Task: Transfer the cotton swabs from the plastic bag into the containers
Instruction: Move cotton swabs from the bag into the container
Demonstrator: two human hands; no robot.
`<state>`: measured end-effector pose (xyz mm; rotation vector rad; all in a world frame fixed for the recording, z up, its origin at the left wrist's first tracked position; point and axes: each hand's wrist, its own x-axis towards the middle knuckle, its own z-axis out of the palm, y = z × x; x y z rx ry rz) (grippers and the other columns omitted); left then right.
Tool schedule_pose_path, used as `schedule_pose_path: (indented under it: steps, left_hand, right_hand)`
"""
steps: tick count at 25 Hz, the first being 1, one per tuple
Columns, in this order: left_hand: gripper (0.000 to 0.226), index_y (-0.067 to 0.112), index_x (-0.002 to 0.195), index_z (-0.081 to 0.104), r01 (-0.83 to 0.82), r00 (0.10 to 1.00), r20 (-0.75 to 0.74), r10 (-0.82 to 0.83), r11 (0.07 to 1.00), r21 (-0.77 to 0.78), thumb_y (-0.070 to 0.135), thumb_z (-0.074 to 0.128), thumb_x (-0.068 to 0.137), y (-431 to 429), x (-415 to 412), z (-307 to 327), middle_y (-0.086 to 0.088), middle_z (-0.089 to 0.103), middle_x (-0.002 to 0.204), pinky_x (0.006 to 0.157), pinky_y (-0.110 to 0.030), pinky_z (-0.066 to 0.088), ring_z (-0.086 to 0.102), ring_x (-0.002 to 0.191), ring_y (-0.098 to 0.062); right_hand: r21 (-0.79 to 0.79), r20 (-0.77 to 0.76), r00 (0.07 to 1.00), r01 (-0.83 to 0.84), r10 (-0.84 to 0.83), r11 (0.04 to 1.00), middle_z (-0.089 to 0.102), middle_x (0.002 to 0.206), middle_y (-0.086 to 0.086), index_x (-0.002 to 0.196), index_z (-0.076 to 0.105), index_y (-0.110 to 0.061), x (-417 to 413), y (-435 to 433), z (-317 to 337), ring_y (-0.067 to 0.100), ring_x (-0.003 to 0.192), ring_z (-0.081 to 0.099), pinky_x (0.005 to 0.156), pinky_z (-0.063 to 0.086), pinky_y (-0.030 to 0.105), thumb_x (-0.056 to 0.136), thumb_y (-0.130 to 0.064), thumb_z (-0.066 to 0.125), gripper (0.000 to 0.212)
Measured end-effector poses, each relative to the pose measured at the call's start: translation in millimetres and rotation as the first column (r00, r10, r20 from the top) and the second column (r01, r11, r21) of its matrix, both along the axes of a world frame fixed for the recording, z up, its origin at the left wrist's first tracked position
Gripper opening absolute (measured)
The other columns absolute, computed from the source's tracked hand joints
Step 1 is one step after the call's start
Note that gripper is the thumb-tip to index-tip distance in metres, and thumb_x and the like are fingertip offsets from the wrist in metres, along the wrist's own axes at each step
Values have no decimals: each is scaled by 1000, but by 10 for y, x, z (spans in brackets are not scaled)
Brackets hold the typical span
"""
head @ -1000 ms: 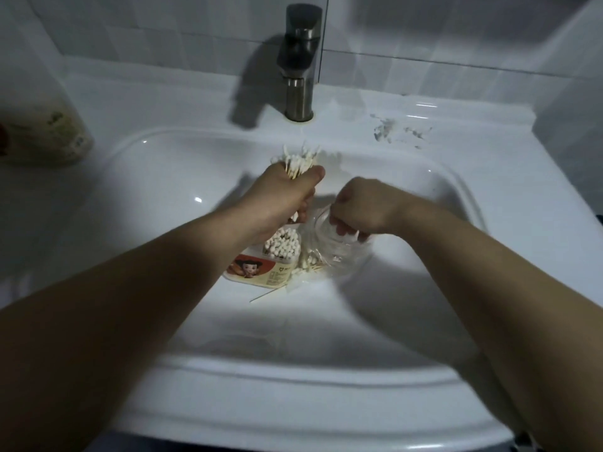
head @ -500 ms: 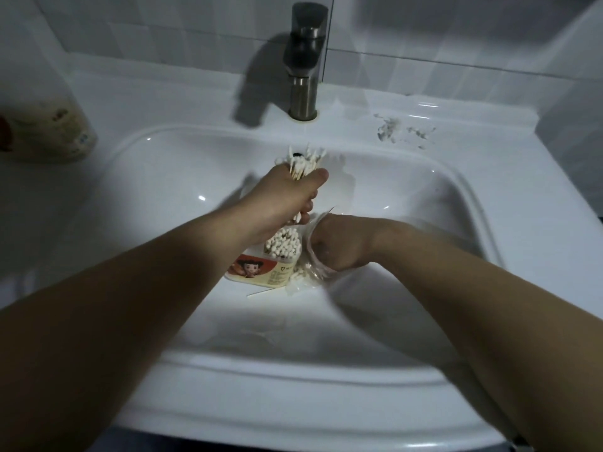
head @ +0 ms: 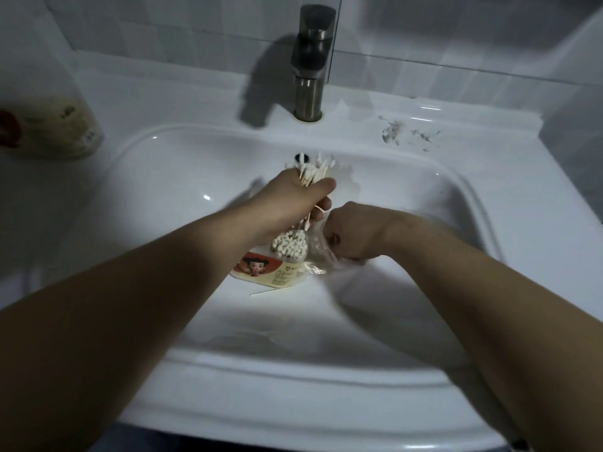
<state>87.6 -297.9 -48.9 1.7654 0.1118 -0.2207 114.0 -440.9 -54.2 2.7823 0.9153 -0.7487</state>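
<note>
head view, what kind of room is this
Most likely a bathroom, at the washbasin: a white ceramic sink fills the view, a metal faucet stands at its back edge, and a pale tiled wall rises behind it. A bottle stands on the left ledge.

At the centre of the frame, inside a white sink point(head: 182, 177), the left hand point(head: 293, 197) grips a bundle of cotton swabs point(head: 315, 169), their tips fanning out above the fist. Just below it stands a container point(head: 277, 272) packed with upright swabs, its label bearing a cartoon face. To the right, the right hand point(head: 352, 236) curls round a clear plastic bag point(head: 318, 252) touching the container. One loose swab point(head: 264, 292) lies below the container. A dark faucet point(head: 311, 60) stands at top centre, and a blurred bottle point(head: 58, 128) lies at the far left
</note>
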Motion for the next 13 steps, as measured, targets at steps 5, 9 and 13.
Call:
schedule_pose_path:
  steps: [5, 9, 13]
  left_hand:
    - [19, 11, 96, 64, 62, 998, -14, -61, 996, 59, 25, 54, 104, 4, 8, -47, -2, 77, 78, 56, -27, 48, 76, 68, -20]
    - [24, 9, 95, 67, 129, 992, -31, -125, 965, 230, 29, 54, 103, 3, -4, -79, -5, 79, 85, 53, -25, 49, 78, 72, -22]
    - [30, 8, 102, 66, 142, 990, -31, -139, 933, 330, 36, 57, 102, 9, 12, -100, 0, 79, 89, 52, -27, 50, 77, 66, -17]
  right_hand:
    - [39, 53, 995, 84, -86, 996, 59, 63, -1, 67, 58, -18, 23, -70, 111, 12, 56, 56, 48, 35, 24, 85, -16, 61, 19]
    - [51, 114, 989, 83, -88, 995, 63, 71, -2, 78, 65, -21, 50, -107, 142, 12, 62, 56, 51, 38, 24, 88, -20, 61, 11]
    - [90, 110, 981, 148, -158, 985, 74, 90, -1, 99, 78, -24, 82, -146, 125, 17, 78, 66, 64, 48, 25, 88, -22, 66, 16]
